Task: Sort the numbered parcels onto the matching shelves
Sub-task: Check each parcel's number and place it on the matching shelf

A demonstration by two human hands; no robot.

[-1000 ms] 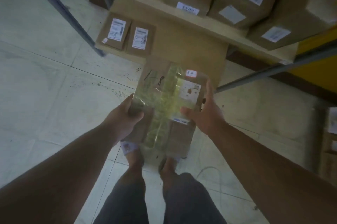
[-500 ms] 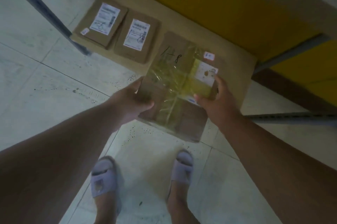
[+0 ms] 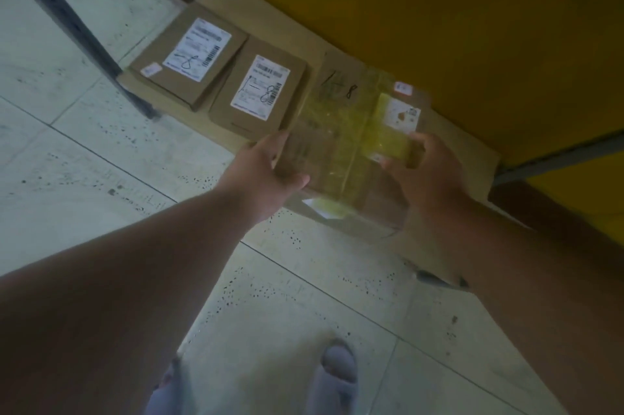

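You grip taped parcel [image 3: 351,141], left hand [image 3: 266,175] and right hand [image 3: 425,175] grasping sides, over bottom shelf [image 3: 449,158]. Placing step; next: lower beside labelled parcel [image 3: 258,90], release.

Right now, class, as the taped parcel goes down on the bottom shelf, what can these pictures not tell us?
- Head view: printed text on the taped parcel label, blurred.
- Whether the parcel touches the bottom shelf; its underside is hidden.
- Fingers of the left hand and right hand, hidden under the parcel.
- Small print on the two flat parcels, too small.
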